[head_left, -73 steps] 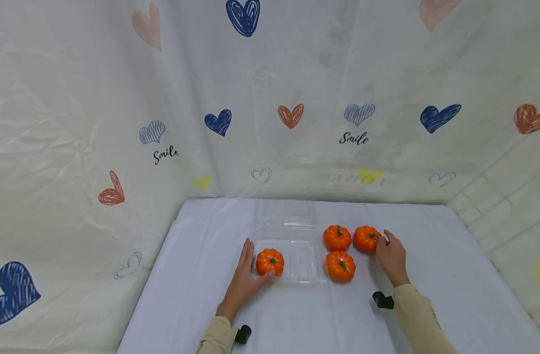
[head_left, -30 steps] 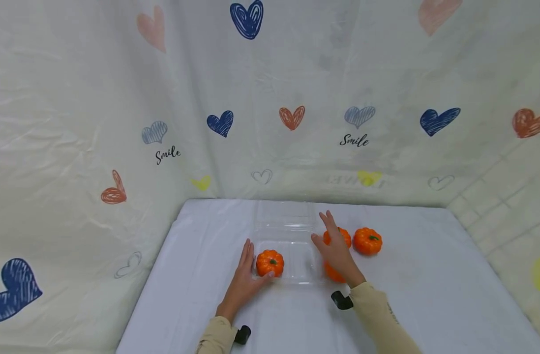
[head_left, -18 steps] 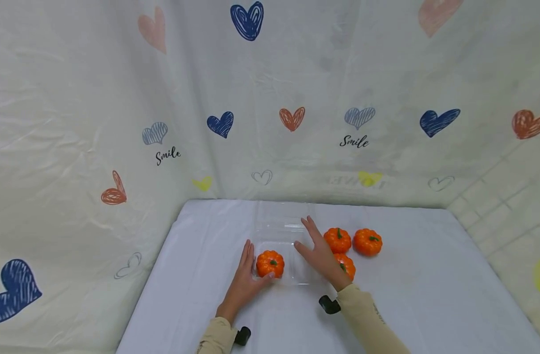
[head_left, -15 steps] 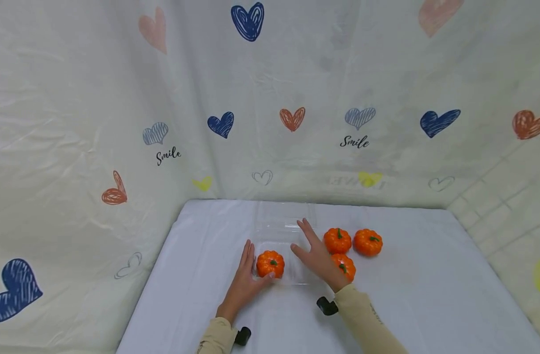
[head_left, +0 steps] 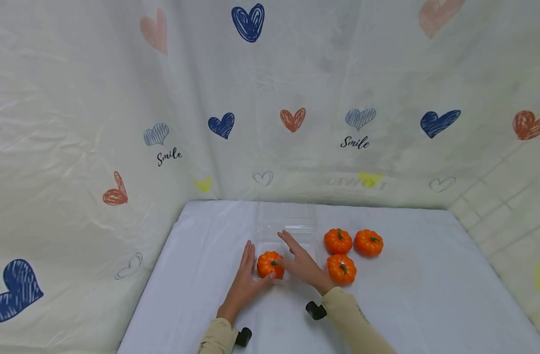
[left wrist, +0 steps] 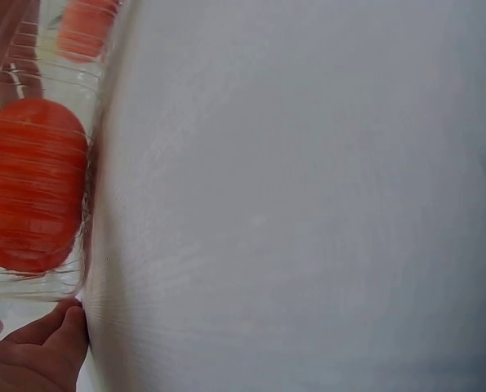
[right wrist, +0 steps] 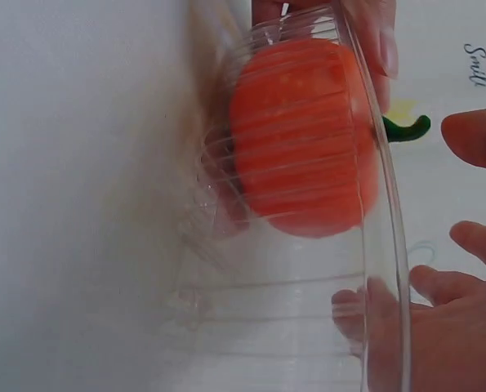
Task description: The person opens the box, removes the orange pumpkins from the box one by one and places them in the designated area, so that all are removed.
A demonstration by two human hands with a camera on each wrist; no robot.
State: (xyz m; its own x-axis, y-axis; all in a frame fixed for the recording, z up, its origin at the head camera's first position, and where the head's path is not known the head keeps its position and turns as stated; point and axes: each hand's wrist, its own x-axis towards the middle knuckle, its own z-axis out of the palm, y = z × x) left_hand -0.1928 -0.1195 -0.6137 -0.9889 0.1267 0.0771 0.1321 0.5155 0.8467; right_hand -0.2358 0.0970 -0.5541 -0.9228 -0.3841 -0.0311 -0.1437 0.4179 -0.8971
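Observation:
A small orange pumpkin [head_left: 268, 263] with a green stem sits in the left part of a clear plastic clamshell container [right wrist: 259, 327]. My left hand [head_left: 244, 287] rests at the container's front left corner, fingers straight along its left side and thumb at the front wall. Reaching in from the right, my right hand [head_left: 304, 266] is over the container with fingers spread. Its thumb and index finger come close to the pumpkin's stem, and nothing is in its grasp. In the left wrist view the pumpkin [left wrist: 34, 188] shows through the ribbed wall.
Three more orange pumpkins stand right of the container: one behind [head_left: 338, 241], one in front [head_left: 342, 270] and one farther right [head_left: 369, 243]. The container's lid [head_left: 285, 216] lies folded back behind it. A heart-printed curtain [head_left: 314, 157] hangs behind the white-covered table [head_left: 429, 295].
My right hand has left the rightmost pumpkin and moved left, passing over the other pumpkins to the one in the container. My left hand stays in place.

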